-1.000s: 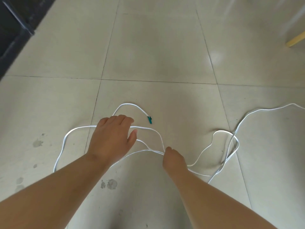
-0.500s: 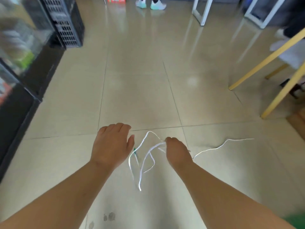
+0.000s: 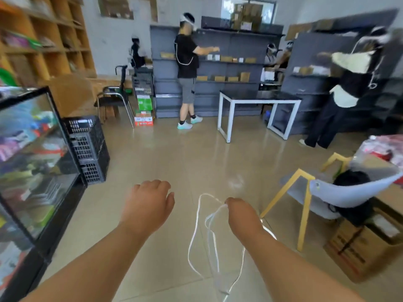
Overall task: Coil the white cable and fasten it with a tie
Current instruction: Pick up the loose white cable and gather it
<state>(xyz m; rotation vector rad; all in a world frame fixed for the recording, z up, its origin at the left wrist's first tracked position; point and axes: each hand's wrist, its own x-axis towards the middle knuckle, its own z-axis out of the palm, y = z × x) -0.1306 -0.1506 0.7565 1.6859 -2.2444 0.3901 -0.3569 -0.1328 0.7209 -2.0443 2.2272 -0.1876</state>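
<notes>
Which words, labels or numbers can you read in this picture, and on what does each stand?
No text can be read here.
The red and white carton: print too blurred.
The green carton: print too blurred.
The brown cardboard box: dark print, too blurred.

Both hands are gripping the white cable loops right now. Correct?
Not quite. Only the right hand grips the white cable, whose loops hang below it. The left hand is apart from the cable and holds nothing. The head view shows this.
</notes>
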